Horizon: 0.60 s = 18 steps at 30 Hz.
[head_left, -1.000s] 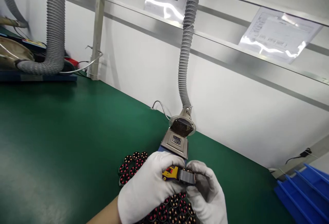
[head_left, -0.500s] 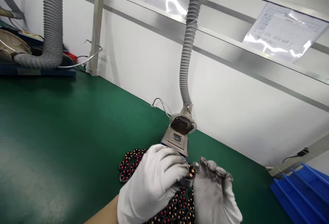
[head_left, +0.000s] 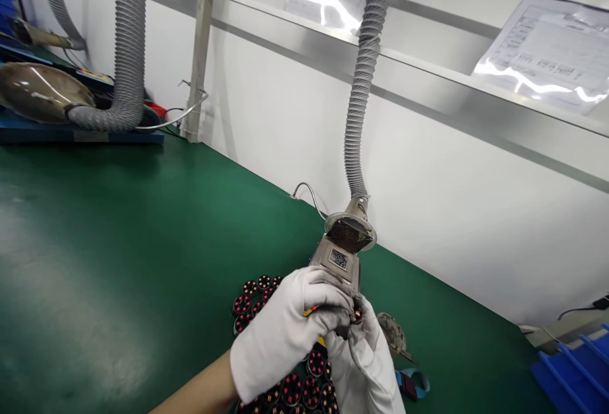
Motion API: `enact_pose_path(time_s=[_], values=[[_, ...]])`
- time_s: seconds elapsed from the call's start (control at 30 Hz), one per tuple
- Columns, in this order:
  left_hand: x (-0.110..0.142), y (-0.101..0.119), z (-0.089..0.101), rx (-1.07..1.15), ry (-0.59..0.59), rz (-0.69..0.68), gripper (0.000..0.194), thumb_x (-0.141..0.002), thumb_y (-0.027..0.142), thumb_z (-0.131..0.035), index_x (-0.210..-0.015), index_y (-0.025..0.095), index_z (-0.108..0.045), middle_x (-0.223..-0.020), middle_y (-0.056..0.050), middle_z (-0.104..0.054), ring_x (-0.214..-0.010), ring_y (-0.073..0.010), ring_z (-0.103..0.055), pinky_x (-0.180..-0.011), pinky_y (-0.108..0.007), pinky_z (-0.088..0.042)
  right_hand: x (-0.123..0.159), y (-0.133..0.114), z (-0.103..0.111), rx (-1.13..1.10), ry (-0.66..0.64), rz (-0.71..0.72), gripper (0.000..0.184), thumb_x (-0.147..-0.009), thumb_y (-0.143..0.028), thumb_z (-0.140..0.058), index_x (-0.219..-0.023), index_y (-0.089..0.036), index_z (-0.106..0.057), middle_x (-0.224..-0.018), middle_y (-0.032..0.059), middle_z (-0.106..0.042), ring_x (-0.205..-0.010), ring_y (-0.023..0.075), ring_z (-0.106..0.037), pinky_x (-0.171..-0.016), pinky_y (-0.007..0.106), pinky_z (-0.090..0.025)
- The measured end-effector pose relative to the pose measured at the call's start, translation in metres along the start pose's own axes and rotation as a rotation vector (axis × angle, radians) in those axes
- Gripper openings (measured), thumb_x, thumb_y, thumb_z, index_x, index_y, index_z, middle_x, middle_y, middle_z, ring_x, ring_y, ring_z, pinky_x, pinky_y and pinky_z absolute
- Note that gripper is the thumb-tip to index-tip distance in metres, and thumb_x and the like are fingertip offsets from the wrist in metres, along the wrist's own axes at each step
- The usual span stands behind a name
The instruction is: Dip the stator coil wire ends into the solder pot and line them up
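My left hand (head_left: 290, 325), in a white glove, is closed with its fingertips on a small round black part with copper-coloured segments (head_left: 358, 316). My right hand (head_left: 364, 360), also gloved and grey at the fingertips, is closed around the same part from the right. Most of the part is hidden by the fingers. Beneath and beside both hands lie many similar round black parts (head_left: 292, 390), some with pink segments and some with copper-coloured ones. Just beyond the fingers is a metal box (head_left: 339, 258) with a coded label. A bit of yellow shows between the hands.
A grey flexible hose (head_left: 361, 97) with a round metal hood (head_left: 351, 231) hangs behind the box. On the green tabletop (head_left: 157, 255), a mottled disc (head_left: 392, 333) and a blue strap (head_left: 421, 383) lie right of my hands. Blue trays (head_left: 575, 369) stand far right.
My right hand, open beside the part before, has closed around it and moved in against my left hand. The view has shifted, and the mottled disc and blue strap now show.
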<state>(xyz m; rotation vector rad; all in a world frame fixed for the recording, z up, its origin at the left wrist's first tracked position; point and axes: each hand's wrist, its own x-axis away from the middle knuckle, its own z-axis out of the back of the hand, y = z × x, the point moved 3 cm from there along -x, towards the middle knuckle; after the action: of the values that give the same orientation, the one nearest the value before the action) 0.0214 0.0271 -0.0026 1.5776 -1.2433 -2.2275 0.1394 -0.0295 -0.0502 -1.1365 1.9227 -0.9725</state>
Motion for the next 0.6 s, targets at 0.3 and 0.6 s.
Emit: enact_pose_path(time_s=[0.3, 0.6], values=[[0.003, 0.001, 0.009, -0.096, -0.066, 0.28, 0.044, -0.065, 0.015, -0.075, -0.105, 0.028, -0.063, -0.11, -0.001, -0.061, -0.103, -0.0213, -0.056, -0.092, -0.032, -0.044, 0.009, 0.003, -0.002, -0.287, -0.018, -0.229, 0.031, -0.07, -0.051, -0.069, -0.091, -0.03, -0.071, -0.096, 0.005, -0.071, -0.083, 0.0217, -0.065, -0.079, 0.039, -0.052], [-0.004, 0.006, 0.0, -0.031, 0.027, -0.05, 0.018, -0.084, 0.034, -0.061, -0.079, 0.02, -0.069, -0.08, -0.005, -0.069, -0.078, -0.0183, -0.063, -0.075, -0.03, -0.05, 0.004, 0.0, 0.004, 0.02, -0.005, -0.048, 0.027, -0.076, -0.045, -0.066, -0.096, -0.028, -0.07, -0.093, 0.0057, -0.071, -0.09, 0.0261, -0.065, -0.08, 0.044, -0.053]])
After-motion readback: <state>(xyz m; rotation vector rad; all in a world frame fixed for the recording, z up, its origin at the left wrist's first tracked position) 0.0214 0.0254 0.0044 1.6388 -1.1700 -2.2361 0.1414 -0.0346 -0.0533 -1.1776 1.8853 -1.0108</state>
